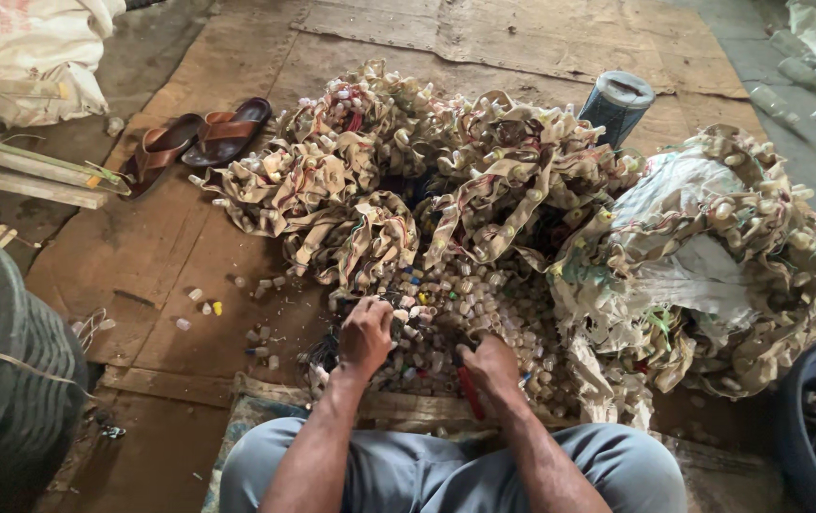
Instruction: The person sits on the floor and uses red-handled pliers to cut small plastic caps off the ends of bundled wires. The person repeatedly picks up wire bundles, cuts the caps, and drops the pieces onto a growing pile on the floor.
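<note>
Single head view, looking steeply down over knees, close above floor (no second view).

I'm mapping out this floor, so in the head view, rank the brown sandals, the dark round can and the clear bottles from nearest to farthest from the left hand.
From the left hand:
1. Brown sandals, up-left on the cardboard.
2. Dark round can, up-right behind the strip pile.
3. Clear bottles, far top-right corner.
</note>
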